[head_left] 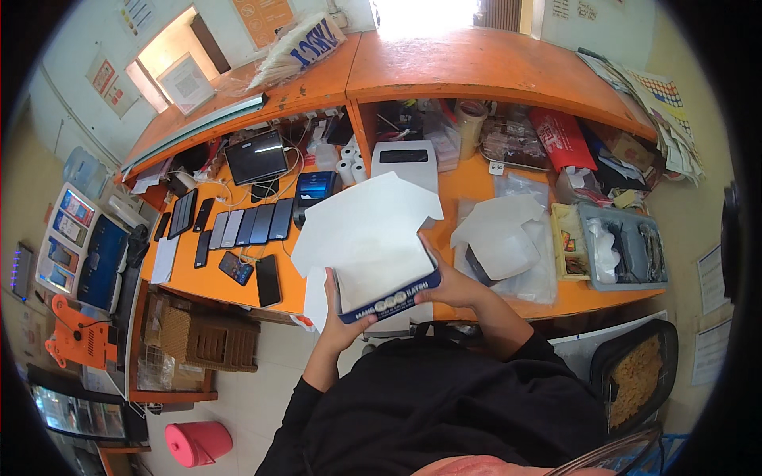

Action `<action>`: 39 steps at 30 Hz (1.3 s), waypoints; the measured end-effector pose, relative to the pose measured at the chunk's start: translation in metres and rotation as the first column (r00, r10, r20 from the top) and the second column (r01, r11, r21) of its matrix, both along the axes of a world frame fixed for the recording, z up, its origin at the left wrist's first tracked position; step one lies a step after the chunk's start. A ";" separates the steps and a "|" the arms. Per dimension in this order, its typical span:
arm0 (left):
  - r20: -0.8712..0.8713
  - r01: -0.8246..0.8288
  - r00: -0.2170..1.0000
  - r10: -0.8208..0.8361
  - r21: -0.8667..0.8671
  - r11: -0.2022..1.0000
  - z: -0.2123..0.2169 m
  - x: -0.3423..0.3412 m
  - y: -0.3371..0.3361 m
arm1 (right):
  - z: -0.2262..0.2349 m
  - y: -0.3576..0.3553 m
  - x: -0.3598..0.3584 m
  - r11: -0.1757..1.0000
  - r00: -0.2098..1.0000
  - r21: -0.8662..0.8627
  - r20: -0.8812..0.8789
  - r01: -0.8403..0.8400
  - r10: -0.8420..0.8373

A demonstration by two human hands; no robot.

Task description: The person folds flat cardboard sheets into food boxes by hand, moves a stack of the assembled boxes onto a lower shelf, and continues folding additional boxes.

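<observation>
Between my two hands is a cardboard food box [381, 278], white inside and dark blue outside, its lid unfolded away from me. My left hand [341, 324] grips its near left corner, thumb up along the side. My right hand [451, 284] is closed round the right side. The box's inside looks bare white, and it is held in front of my body at the counter's near edge. To its right a second, smaller open box [498, 238], also white inside with a dark outer wall, sits on clear plastic bags [533, 278].
Several phones [258, 224] lie on the orange counter [208, 279] at left, near a tablet [255, 155]. A white printer-like machine [405, 159] stands behind the box. At right are a yellow tray [568, 266] and a grey cutlery bin [623, 274]. A pink bucket [198, 443] stands on the floor.
</observation>
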State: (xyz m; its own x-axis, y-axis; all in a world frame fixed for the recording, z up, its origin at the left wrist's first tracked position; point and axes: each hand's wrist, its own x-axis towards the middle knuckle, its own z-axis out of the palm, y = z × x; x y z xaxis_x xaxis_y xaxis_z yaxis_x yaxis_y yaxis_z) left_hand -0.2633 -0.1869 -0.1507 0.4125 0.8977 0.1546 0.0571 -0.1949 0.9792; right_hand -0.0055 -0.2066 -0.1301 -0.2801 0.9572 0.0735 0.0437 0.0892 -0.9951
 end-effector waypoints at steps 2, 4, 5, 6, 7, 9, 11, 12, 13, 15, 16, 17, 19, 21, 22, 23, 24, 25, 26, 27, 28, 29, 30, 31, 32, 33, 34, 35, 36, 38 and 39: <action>0.054 -0.046 0.997 0.049 -0.055 0.997 0.001 0.002 0.000 | 0.006 -0.003 -0.003 1.000 0.996 -0.029 -0.092 0.010 -0.013; 0.086 -0.041 0.995 0.048 -0.073 0.996 0.003 0.003 0.003 | 0.010 -0.005 -0.002 0.998 0.983 -0.057 -0.184 0.019 -0.030; 0.084 -0.038 0.995 0.045 -0.075 0.996 0.005 0.003 0.004 | 0.009 -0.006 0.002 0.999 0.990 0.006 -0.139 0.035 -0.034; 0.159 0.040 0.987 -0.019 -0.129 0.991 0.009 0.001 0.004 | 0.010 -0.008 0.004 0.997 0.995 0.060 -0.096 0.045 -0.039; 0.237 0.122 0.968 -0.078 -0.178 0.976 0.012 0.001 0.004 | 0.012 -0.008 0.007 0.998 0.994 0.048 -0.100 0.048 -0.043; 0.233 0.136 0.968 -0.092 -0.181 0.974 0.013 0.010 0.006 | 0.018 -0.012 0.017 0.984 0.990 0.153 -0.125 0.091 -0.072; 0.256 0.186 0.955 -0.149 -0.127 0.974 0.021 0.023 0.009 | 0.031 -0.023 0.026 0.977 0.988 0.164 -0.098 0.135 -0.120; 0.292 0.160 0.947 -0.136 -0.058 0.985 0.036 0.037 0.009 | 0.040 -0.029 0.031 0.981 0.981 0.110 -0.124 0.163 -0.149; 0.290 0.175 0.945 -0.148 -0.068 0.982 0.034 0.044 0.015 | 0.045 -0.032 0.038 0.980 0.973 0.060 -0.148 0.189 -0.179; 0.027 0.145 0.986 -0.164 0.343 0.928 0.026 0.061 0.027 | 0.047 -0.040 0.053 0.955 0.956 0.058 0.020 0.291 -0.292; 0.025 0.167 0.982 -0.186 0.333 0.928 0.030 0.074 0.027 | 0.055 -0.046 0.053 0.825 0.794 0.285 0.247 0.489 -0.556; -0.145 0.142 0.986 -0.083 0.467 0.873 0.033 0.089 0.024 | 0.066 -0.052 0.052 0.633 0.505 0.533 0.384 0.562 -0.773; -0.294 0.150 0.955 0.035 0.584 0.798 0.032 0.117 0.016 | 0.100 -0.067 0.035 0.574 0.329 0.689 0.471 0.442 -0.819; -0.224 0.169 0.974 -0.040 0.594 0.786 0.023 0.148 0.004 | 0.109 -0.080 0.026 0.854 0.501 0.509 0.714 0.108 -0.489; -0.227 0.187 0.972 -0.062 0.589 0.786 0.013 0.161 -0.001 | 0.107 -0.079 0.022 0.893 0.583 0.419 0.688 0.166 -0.432; -0.237 0.175 0.971 -0.024 0.646 0.743 -0.002 0.173 -0.005 | 0.098 -0.082 0.021 0.892 0.577 0.414 0.689 0.183 -0.438; -0.238 0.171 0.971 0.000 0.699 0.694 -0.010 0.184 -0.006 | 0.086 -0.086 0.025 0.879 0.559 0.329 0.681 0.344 -0.474; -0.239 0.184 0.971 -0.018 0.696 0.695 -0.006 0.189 -0.006 | 0.075 -0.089 0.031 0.843 0.544 0.237 0.672 0.483 -0.501; -0.245 0.293 0.955 -0.167 0.685 0.667 -0.003 0.191 -0.005 | 0.068 -0.093 0.041 0.804 0.521 0.339 0.626 0.488 -0.581; -0.250 0.394 0.918 -0.308 0.671 0.628 0.000 0.192 -0.006 | 0.067 -0.100 0.050 0.802 0.518 0.332 0.628 0.497 -0.581; -0.046 0.269 0.929 -0.367 0.766 0.584 -0.011 0.197 -0.002 | 0.066 -0.105 0.060 0.732 0.471 0.298 0.606 0.613 -0.641; -0.048 0.275 0.927 -0.371 0.761 0.587 -0.021 0.198 0.004 | 0.066 -0.109 0.069 0.648 0.415 0.259 0.588 0.716 -0.694; -0.237 0.381 0.917 -0.319 0.753 0.536 -0.029 0.202 0.010 | 0.067 -0.113 0.081 0.599 0.439 0.206 0.507 0.774 -0.742; -0.417 0.482 0.876 -0.243 0.725 0.493 -0.038 0.204 0.016 | 0.070 -0.112 0.091 0.557 0.458 0.147 0.420 0.817 -0.783; -0.446 0.525 0.850 -0.281 0.659 0.539 -0.052 0.209 0.022 | 0.077 -0.109 0.098 0.580 0.458 0.113 0.501 0.807 -0.735; -0.448 0.531 0.846 -0.289 0.656 0.536 -0.071 0.214 0.027 | 0.074 -0.103 0.102 0.573 0.453 0.108 0.502 0.812 -0.737; -0.571 0.634 0.768 -0.289 0.615 0.469 -0.088 0.219 0.033 | 0.070 -0.094 0.102 0.654 0.544 0.094 0.474 0.751 -0.692; -0.683 0.729 0.675 -0.280 0.557 0.399 -0.099 0.225 0.037 | 0.064 -0.085 0.104 0.726 0.626 0.082 0.445 0.683 -0.640; -0.682 0.733 0.672 -0.289 0.557 0.390 -0.106 0.230 0.039 | 0.057 -0.076 0.105 0.766 0.617 0.148 0.507 0.626 -0.602; -0.590 0.680 0.729 -0.346 0.566 0.466 -0.112 0.233 0.044 | 0.049 -0.054 0.099 0.793 0.553 0.219 0.612 0.568 -0.565; -0.593 0.683 0.726 -0.349 0.564 0.463 -0.113 0.234 0.047 | 0.043 -0.044 0.097 0.827 0.480 0.276 0.706 0.490 -0.520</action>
State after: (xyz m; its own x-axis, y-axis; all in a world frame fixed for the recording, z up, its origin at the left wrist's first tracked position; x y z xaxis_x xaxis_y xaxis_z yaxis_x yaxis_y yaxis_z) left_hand -0.0292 -0.1403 -0.2639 0.9250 0.1459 0.3510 -0.0157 -0.9080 0.4188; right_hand 0.0913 -0.2511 -0.0870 0.2807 0.9530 0.1141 0.7888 -0.1614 -0.5931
